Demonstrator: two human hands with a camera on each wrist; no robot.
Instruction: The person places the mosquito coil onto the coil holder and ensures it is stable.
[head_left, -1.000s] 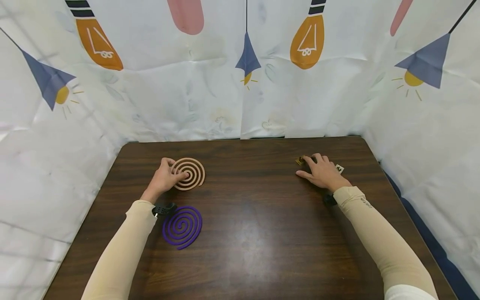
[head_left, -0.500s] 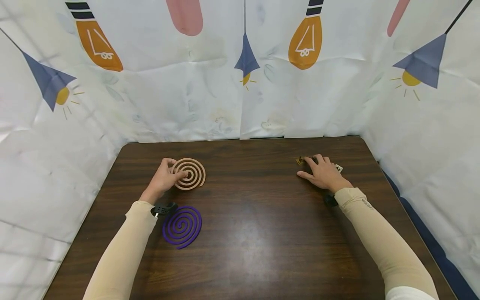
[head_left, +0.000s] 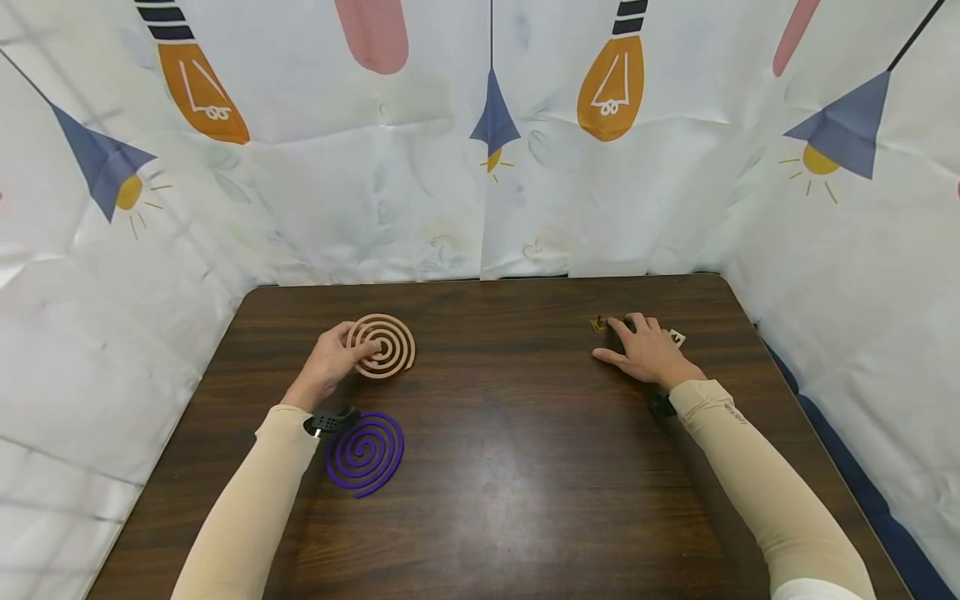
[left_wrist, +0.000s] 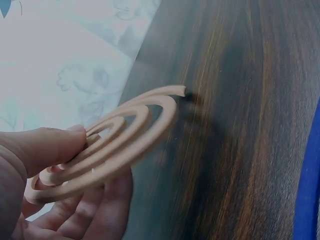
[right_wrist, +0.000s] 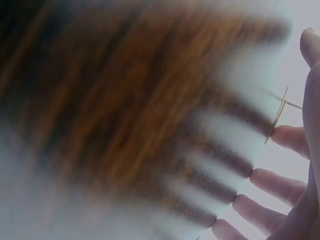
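Tan coil [head_left: 382,346] has come off the table [head_left: 510,467] on its far side compared with a second ago. In my left wrist view it's tilted, outer end up over the wood with a shadow under it, so it's partly lifted, not flat.

Left hand [head_left: 330,362]: thumb on top of the coil's near rim, fingers [left_wrist: 95,210] curled underneath. That's a pinch on the edge, not a full wrap. Coil sits just beyond and to the right of that hand. It has drifted slightly right of where it was.

Purple coil [head_left: 365,452] lies flat just beside the left wrist, on the near side, apart from the tan one. No change there.

Right hand [head_left: 645,350]: palm down, fingers spread and straight, resting on the table well apart from the left. Holding nothing that I can see. Index tip is touching or right next to a small brass-coloured metal piece [head_left: 599,322]; wrist view shows a thin metal stand at that fingertip but it's blurred. Second small piece [head_left: 678,337] is just beside the hand's outer edge. Barely any movement on this side.

My read: lift of the tan coil has started and the grip is thin, on a brittle-looking spiral.
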